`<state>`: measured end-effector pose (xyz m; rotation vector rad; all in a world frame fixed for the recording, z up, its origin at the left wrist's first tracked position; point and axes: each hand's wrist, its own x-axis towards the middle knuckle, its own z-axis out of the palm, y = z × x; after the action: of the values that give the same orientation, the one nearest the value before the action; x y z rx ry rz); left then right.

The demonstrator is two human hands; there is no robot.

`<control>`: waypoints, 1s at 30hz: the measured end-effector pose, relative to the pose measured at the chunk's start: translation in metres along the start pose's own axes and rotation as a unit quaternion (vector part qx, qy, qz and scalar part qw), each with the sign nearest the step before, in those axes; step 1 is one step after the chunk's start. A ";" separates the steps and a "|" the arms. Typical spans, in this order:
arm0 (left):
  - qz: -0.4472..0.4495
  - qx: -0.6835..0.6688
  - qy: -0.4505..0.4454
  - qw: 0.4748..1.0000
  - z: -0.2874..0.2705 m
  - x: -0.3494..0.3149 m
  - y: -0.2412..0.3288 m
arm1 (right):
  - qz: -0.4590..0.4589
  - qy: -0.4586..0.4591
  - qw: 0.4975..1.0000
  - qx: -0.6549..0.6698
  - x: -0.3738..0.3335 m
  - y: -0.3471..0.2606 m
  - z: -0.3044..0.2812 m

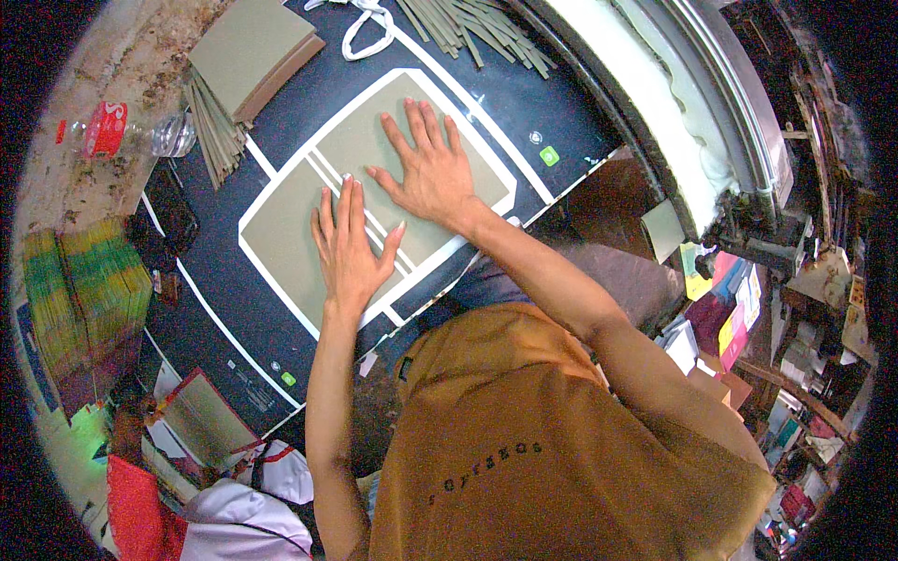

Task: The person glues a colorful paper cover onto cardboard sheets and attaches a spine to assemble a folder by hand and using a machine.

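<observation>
Both my hands are palm down with fingers outspread, grasping nothing. My left hand [354, 260] lies mostly over the left grey board [281, 238], its index fingertip at the white-lined spine strip [324, 165] and its thumb reaching past it. My right hand [435, 182] lies on the right grey board [354, 138], fingers pointing toward the board's far edge. How hard either hand presses, I cannot tell.

The two boards sit side by side on the dark blue printed sheet [220, 252], the spine strip between them, within a white outline whose near side runs close to the sheet's near edge. Toward the sheet's far left, I note a stack of grey boards [251, 47], with a fan of grey strips [213, 136] just beside it. At the far edge lie a white loop [371, 34] and a loose bundle of grey strips [472, 33]. Beyond the sheet's left side, a clear plastic bottle [173, 136] lies on its side.
</observation>
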<state>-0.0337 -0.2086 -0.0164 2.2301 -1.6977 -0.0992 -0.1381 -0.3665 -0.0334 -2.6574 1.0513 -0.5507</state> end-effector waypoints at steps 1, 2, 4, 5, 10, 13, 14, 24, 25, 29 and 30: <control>0.001 0.005 -0.002 1.000 0.000 0.000 -0.001 | 0.001 -0.003 1.000 0.001 0.000 -0.001 0.000; 0.003 0.009 -0.004 1.000 0.000 0.000 -0.001 | 0.002 -0.005 1.000 0.001 0.000 0.000 -0.001; 0.001 0.013 -0.009 1.000 0.001 0.001 -0.001 | 0.002 -0.002 1.000 -0.004 0.001 0.001 -0.002; -0.003 0.014 -0.013 1.000 0.000 0.002 0.000 | 0.001 0.004 1.000 -0.007 0.001 0.002 -0.002; 0.000 0.018 -0.011 1.000 0.001 0.005 0.005 | 0.001 0.016 1.000 -0.013 0.001 0.007 -0.002; 0.001 -0.007 0.003 1.000 0.001 0.002 0.003 | 0.001 0.009 1.000 -0.015 0.001 0.006 -0.002; -0.006 -0.028 0.011 1.000 -0.003 0.001 0.002 | -0.003 0.002 1.000 -0.014 0.001 0.003 -0.001; -0.007 -0.041 0.013 0.999 -0.010 -0.021 -0.006 | -0.125 -0.064 0.990 -0.003 0.000 0.001 -0.010; 0.005 -0.044 -0.002 0.999 -0.012 -0.023 -0.004 | -0.147 -0.074 0.986 -0.001 -0.003 -0.003 -0.010; -0.004 -0.003 -0.024 1.000 -0.003 -0.030 -0.009 | -0.153 -0.089 0.984 -0.028 -0.007 -0.008 -0.008; -0.006 -0.004 -0.024 1.000 -0.002 -0.030 -0.008 | -0.149 -0.086 0.984 -0.034 -0.007 -0.007 -0.009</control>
<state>-0.0339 -0.1783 -0.0217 2.2497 -1.7045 -0.1637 -0.1428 -0.3572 -0.0245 -2.8822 0.6398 -0.3339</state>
